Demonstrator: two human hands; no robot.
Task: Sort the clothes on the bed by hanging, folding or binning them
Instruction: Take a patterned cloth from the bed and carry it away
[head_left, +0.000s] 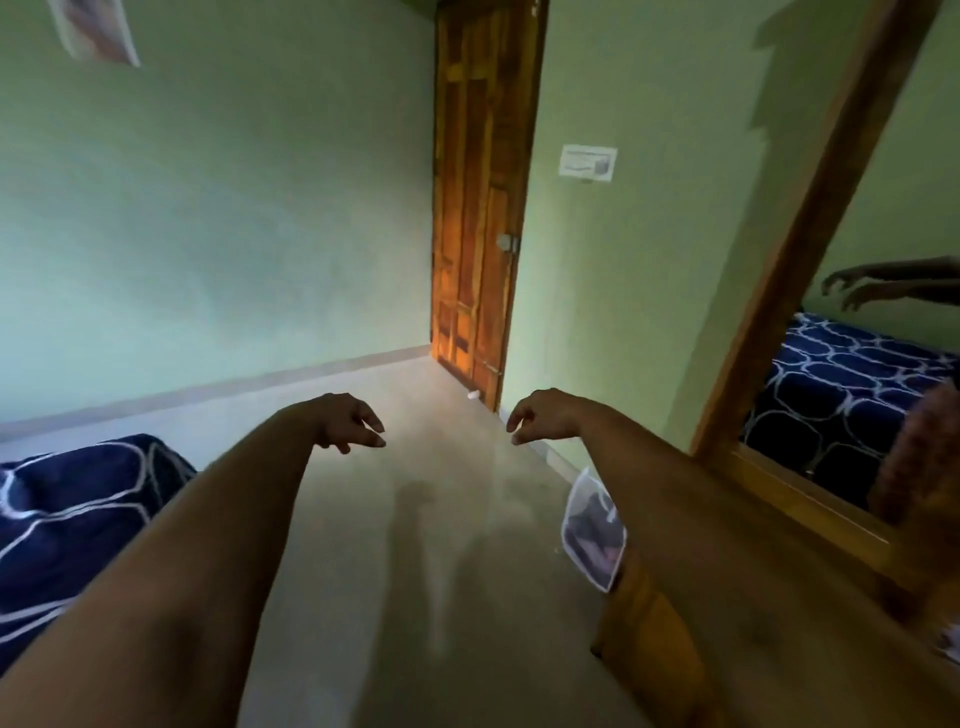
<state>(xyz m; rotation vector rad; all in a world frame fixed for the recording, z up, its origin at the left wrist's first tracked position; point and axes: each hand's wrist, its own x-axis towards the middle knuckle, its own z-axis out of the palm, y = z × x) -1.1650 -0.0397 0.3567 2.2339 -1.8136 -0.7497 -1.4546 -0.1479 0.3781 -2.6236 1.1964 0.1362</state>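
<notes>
Both my arms stretch forward over the bare floor. My left hand (349, 422) hangs with loosely curled fingers and holds nothing. My right hand (540, 422) hangs the same way, also with nothing in it. A corner of the bed (78, 514), covered in a dark blue sheet with white line pattern, shows at the lower left. A white mesh bin (589, 535) with dark cloth inside stands on the floor beneath my right forearm. No loose clothes are visible on the part of the bed in view.
A wooden door (478, 208) stands shut in the far corner. A wood-framed mirror (857, 364) on a dresser at the right reflects the bed and my hands. Green walls enclose the grey floor (441, 519).
</notes>
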